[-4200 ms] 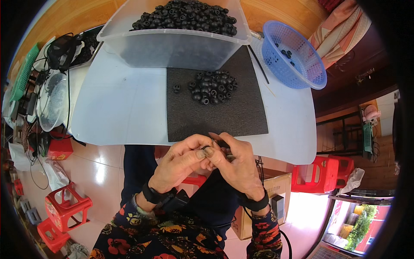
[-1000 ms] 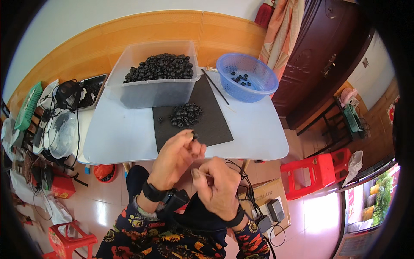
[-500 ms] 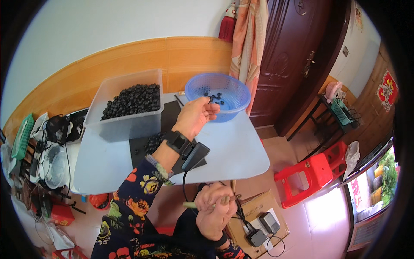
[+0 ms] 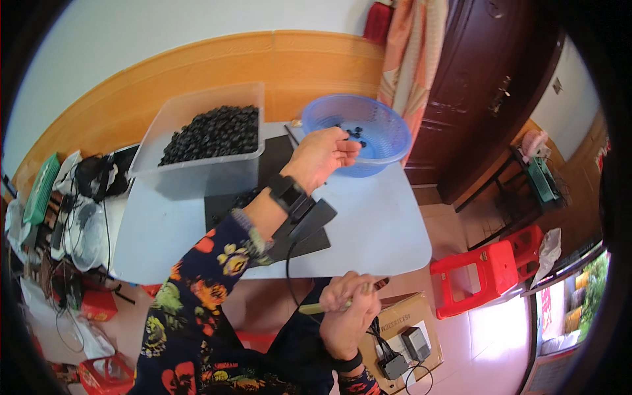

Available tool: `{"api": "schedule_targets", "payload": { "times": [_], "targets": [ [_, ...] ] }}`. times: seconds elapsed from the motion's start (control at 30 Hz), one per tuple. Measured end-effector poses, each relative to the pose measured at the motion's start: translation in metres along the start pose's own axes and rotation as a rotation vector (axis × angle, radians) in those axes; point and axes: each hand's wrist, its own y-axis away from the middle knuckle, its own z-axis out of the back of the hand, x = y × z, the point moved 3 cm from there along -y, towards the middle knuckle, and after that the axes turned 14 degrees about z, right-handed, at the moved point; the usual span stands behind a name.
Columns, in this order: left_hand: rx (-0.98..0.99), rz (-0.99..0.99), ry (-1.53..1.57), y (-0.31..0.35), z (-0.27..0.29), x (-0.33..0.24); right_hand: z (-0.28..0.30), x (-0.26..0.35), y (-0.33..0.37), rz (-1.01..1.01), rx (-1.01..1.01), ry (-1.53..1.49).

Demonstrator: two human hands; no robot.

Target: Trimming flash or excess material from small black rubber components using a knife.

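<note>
Fingers (image 4: pixel 343 150) of the left hand (image 4: pixel 322 155) are loosely curled, palm down, over the near rim of the blue basket (image 4: pixel 388 141); whether they pinch anything cannot be told. A few dark pieces (image 4: pixel 354 133) lie inside the basket. Left of the basket stands a clear tub (image 4: pixel 197 178) heaped with like pieces. Below the basket, off the table (image 4: pixel 382 230), the right hand (image 4: pixel 347 316) is closed around a thin tool (image 4: pixel 316 307), kept clear of the reach.

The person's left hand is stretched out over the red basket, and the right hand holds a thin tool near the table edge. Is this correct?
Not fully. The head view shows the left hand stretched out over a blue basket, not a red one; the only red things nearby are the stools on the floor. The rest holds: the right hand grips a thin tool near the table edge.
</note>
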Motion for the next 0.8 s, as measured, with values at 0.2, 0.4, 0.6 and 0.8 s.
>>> {"api": "schedule_targets", "payload": {
  "times": [0.2, 0.4, 0.6, 0.8],
  "targets": [
    [0.198, -0.113, -0.010, 0.146, 0.029, 0.021, -0.004, -0.025, -0.018, -0.239, 0.128, 0.244],
    [0.072, 0.102, 0.121, 0.233, 0.096, 0.089, -0.045, -0.070, -0.015, 0.064, 0.626, 0.900],
    [-0.015, 0.060, 0.267, 0.255, 0.138, 0.100, -0.087, -0.111, -0.020, 0.304, 1.009, 1.180],
    [-0.050, -0.040, 0.320, 0.259, 0.165, 0.092, -0.121, -0.154, -0.007, 0.270, 1.124, 1.156]
  ]
}}
